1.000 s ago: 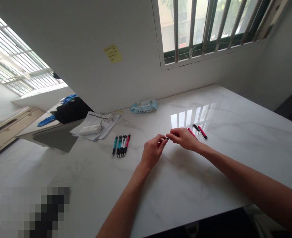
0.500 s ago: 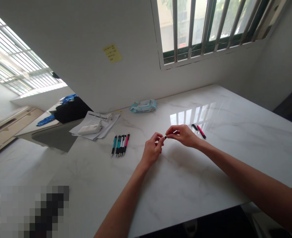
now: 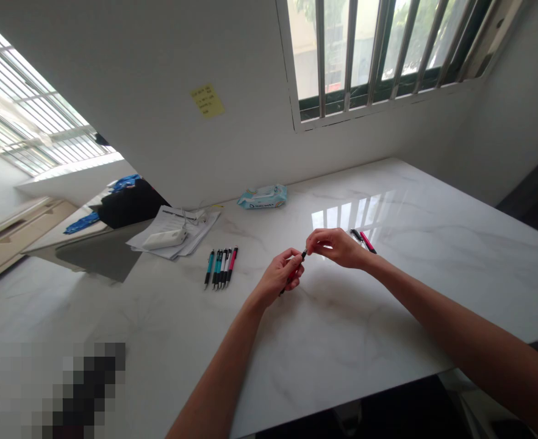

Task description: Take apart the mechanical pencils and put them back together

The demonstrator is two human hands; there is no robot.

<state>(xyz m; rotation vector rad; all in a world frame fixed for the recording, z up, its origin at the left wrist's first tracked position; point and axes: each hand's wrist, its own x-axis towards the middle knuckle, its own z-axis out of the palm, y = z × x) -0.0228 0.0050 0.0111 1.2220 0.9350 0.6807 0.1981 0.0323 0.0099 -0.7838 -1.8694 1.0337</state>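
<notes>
Over the white marble table (image 3: 388, 317) my left hand (image 3: 278, 275) is closed round a red and black pen (image 3: 293, 275) that points up and to the right. My right hand (image 3: 335, 247) pinches the pen's black tip between thumb and fingers. The two hands meet just above the tabletop. A row of several pens (image 3: 221, 267), teal, white and red, lies to the left of my left hand. Behind my right hand lie loose pen parts (image 3: 363, 239), one red and one black.
A pack of wet wipes (image 3: 263, 196) lies by the wall. A stack of papers (image 3: 175, 227) with a white object on top sits at the back left. A yellow sticky note (image 3: 207, 100) hangs on the wall. The barred window (image 3: 379, 49) is above.
Both hands have shifted slightly left and closer together. The pen in my left hand has tilted, so its lower end now shows below the fingers. The view has drifted a little.
</notes>
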